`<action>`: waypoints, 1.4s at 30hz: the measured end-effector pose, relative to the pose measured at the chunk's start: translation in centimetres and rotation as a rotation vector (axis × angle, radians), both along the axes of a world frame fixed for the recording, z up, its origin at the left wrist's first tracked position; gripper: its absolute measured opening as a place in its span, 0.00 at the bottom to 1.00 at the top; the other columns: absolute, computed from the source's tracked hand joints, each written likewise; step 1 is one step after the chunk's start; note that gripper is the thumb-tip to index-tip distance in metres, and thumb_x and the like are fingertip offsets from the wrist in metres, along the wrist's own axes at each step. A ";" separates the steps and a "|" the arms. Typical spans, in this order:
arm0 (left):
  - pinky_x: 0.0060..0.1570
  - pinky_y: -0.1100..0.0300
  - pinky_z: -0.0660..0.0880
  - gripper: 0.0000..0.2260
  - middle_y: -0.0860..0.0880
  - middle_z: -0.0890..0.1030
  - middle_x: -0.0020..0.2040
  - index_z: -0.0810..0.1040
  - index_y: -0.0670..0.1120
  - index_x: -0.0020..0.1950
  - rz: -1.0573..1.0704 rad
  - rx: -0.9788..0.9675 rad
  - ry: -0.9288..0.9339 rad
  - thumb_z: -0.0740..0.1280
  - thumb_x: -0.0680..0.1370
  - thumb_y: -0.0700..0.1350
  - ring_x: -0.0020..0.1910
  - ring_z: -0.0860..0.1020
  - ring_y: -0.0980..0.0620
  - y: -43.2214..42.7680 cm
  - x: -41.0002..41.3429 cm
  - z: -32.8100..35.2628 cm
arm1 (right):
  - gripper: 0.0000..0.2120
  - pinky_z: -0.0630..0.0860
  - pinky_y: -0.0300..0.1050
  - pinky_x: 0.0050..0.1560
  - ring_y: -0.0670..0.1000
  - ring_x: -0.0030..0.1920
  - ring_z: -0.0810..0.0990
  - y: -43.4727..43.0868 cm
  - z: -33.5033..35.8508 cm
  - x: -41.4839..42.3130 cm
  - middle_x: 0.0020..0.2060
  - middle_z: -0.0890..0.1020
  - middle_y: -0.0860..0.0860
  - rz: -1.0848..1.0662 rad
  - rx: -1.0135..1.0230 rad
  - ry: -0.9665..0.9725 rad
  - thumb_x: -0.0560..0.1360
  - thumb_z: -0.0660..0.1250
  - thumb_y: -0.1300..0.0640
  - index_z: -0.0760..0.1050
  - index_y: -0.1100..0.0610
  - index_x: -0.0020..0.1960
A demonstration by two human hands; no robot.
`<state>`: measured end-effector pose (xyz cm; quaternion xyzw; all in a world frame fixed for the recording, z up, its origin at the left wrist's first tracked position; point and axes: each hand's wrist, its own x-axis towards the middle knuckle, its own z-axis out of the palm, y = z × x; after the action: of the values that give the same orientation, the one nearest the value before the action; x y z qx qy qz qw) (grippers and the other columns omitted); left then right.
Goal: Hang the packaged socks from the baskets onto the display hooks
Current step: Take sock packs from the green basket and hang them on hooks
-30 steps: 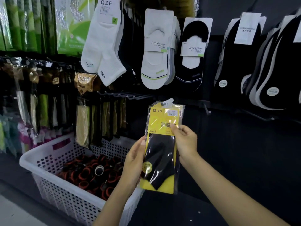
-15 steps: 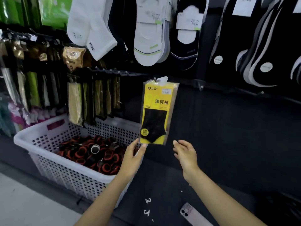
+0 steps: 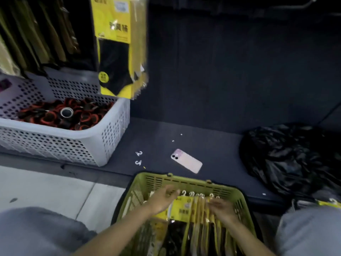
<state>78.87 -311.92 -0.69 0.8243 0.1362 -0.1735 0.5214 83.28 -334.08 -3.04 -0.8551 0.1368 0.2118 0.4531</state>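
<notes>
Our left hand [image 3: 164, 198] spread, right hand [image 3: 220, 207] fingers loose, both over sock packs [image 3: 186, 209] standing in green basket [image 3: 193, 182], nothing pinched. One pack [image 3: 118, 47] hangs up top. Packs look light, slippery, bendy; we think best grab near white hook.

pink phone [image 3: 186, 160] lies near a black plastic bag [image 3: 287, 159].

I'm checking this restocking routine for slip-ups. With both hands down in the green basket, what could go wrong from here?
1. The packs stand tightly in the green basket, their white hook tabs close together; the left hand and right hand may lift several at once.
2. The phone lies on the ledge just beyond the basket; a pulled pack might knock it.
3. Loose hooks nearby could get lost.
</notes>
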 end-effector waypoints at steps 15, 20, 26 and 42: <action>0.69 0.47 0.65 0.23 0.45 0.62 0.75 0.61 0.51 0.74 0.032 -0.017 0.351 0.58 0.81 0.54 0.72 0.63 0.44 -3.1 -5.2 -8.7 | 0.35 0.71 0.45 0.62 0.53 0.63 0.74 2.1 -3.0 -3.2 0.69 0.71 0.57 0.312 -0.085 0.308 0.73 0.68 0.41 0.64 0.61 0.71; 0.66 0.46 0.68 0.24 0.43 0.62 0.74 0.59 0.51 0.74 0.124 -0.118 0.376 0.63 0.79 0.52 0.71 0.64 0.41 -2.4 -5.2 -8.4 | 0.31 0.67 0.50 0.68 0.56 0.69 0.69 3.3 -3.6 -3.5 0.72 0.67 0.56 0.207 0.113 0.407 0.77 0.64 0.46 0.59 0.58 0.74; 0.69 0.48 0.65 0.45 0.42 0.64 0.74 0.55 0.46 0.77 0.154 -0.175 0.537 0.71 0.68 0.63 0.71 0.66 0.42 -0.1 -3.4 -5.7 | 0.19 0.72 0.50 0.65 0.52 0.59 0.77 2.7 -1.9 -2.1 0.63 0.77 0.52 0.277 0.252 0.300 0.77 0.67 0.53 0.72 0.57 0.66; 0.57 0.54 0.76 0.25 0.53 0.85 0.50 0.81 0.51 0.56 0.267 -0.238 -0.326 0.75 0.62 0.59 0.51 0.83 0.52 9.0 4.8 18.4 | 0.19 0.75 0.39 0.47 0.47 0.44 0.82 11.3 20.3 6.6 0.45 0.85 0.50 0.387 0.679 -0.277 0.70 0.68 0.46 0.79 0.56 0.56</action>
<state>83.69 -302.87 17.68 0.7488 0.1369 0.0175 0.6483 89.91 -322.75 17.23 -0.6875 -0.1662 0.2091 0.6752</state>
